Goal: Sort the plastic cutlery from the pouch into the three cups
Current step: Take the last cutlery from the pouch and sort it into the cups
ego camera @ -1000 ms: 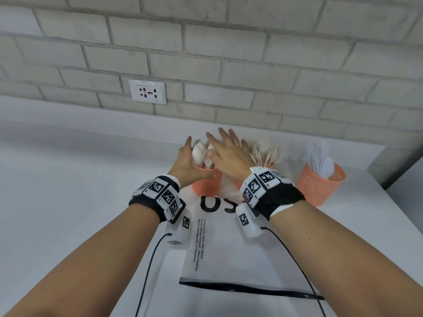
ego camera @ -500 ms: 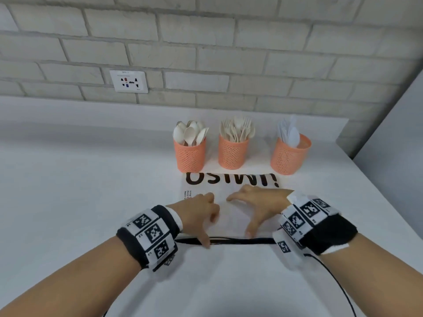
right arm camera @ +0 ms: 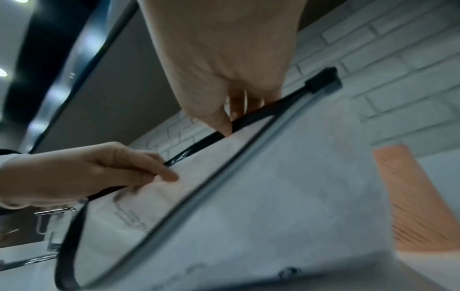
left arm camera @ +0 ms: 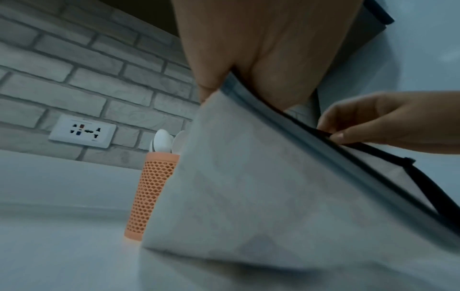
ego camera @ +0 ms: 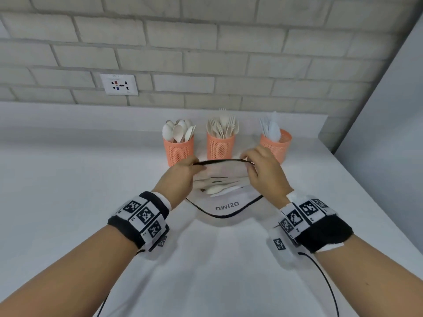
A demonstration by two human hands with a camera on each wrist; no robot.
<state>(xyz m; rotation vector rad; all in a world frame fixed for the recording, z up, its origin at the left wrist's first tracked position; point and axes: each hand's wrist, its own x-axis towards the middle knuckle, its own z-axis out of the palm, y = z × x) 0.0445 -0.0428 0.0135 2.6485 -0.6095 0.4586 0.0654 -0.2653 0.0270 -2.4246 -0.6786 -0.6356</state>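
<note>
A translucent white pouch (ego camera: 226, 209) with a black zip rim lies on the white counter, its mouth held open. My left hand (ego camera: 194, 164) pinches the raised rim on the left and my right hand (ego camera: 248, 160) pinches it on the right. Inside lie several pale plastic pieces of cutlery (ego camera: 217, 188). Behind the pouch stand three orange mesh cups: spoons (ego camera: 178, 149), forks (ego camera: 220, 145), knives (ego camera: 275, 146). The left wrist view has the pouch (left arm camera: 248, 187) hanging from my left hand (left arm camera: 219, 86). In the right wrist view my right hand (right arm camera: 230, 126) pinches the black rim of the pouch (right arm camera: 273, 196).
A brick wall with a white socket (ego camera: 119, 84) runs behind the cups. A grey panel (ego camera: 389, 110) closes the right side, and the counter's edge (ego camera: 366, 202) slants down at the right. Thin black cables (ego camera: 327, 282) trail from my wrists.
Both hands came back from the cups to the flat pouch's near edge, then lifted its upper rim. The mouth now gapes and cutlery shows inside.
</note>
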